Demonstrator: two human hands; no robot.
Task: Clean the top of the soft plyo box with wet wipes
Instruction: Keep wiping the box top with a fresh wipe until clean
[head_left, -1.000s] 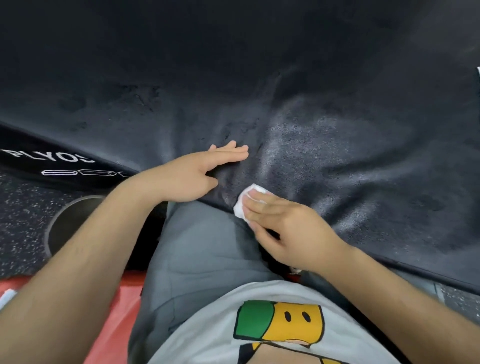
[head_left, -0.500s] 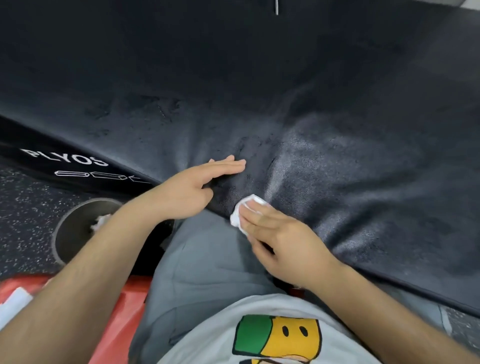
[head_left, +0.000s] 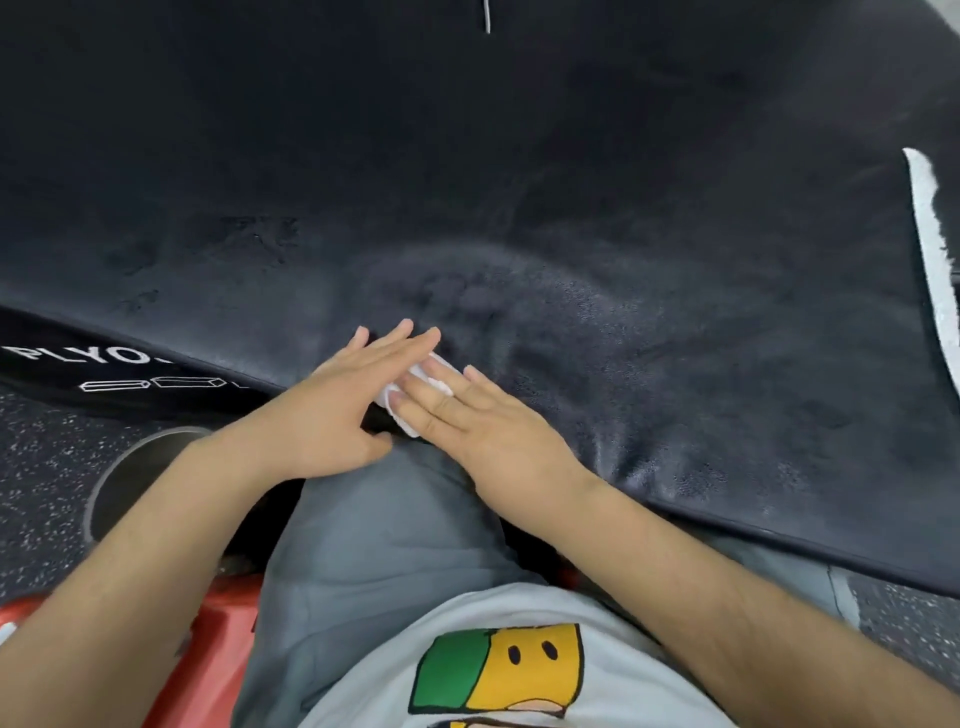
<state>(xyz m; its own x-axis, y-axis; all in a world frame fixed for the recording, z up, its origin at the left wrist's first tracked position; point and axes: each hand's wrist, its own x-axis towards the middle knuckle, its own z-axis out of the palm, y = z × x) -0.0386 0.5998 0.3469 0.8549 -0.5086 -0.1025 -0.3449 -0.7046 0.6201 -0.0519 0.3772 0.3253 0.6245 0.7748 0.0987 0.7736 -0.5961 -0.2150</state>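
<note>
head | right hand (head_left: 483, 421) flat, fingers straight on crumpled white wipe (head_left: 402, 418) | left hand (head_left: 332, 410) fingers straight | grainy black plyo box (head_left: 571, 208)

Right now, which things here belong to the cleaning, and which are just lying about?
In the job:
box
wipe
right hand, pressing the wipe
left hand

Lying about:
round bin
red object

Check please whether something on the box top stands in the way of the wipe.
The right hand presses the wet wipe onto the plyo box top. The left hand lies against the wipe's left side, so a leftward stroke would meet it. Ahead and to the right, nothing visible lies close by.
</note>
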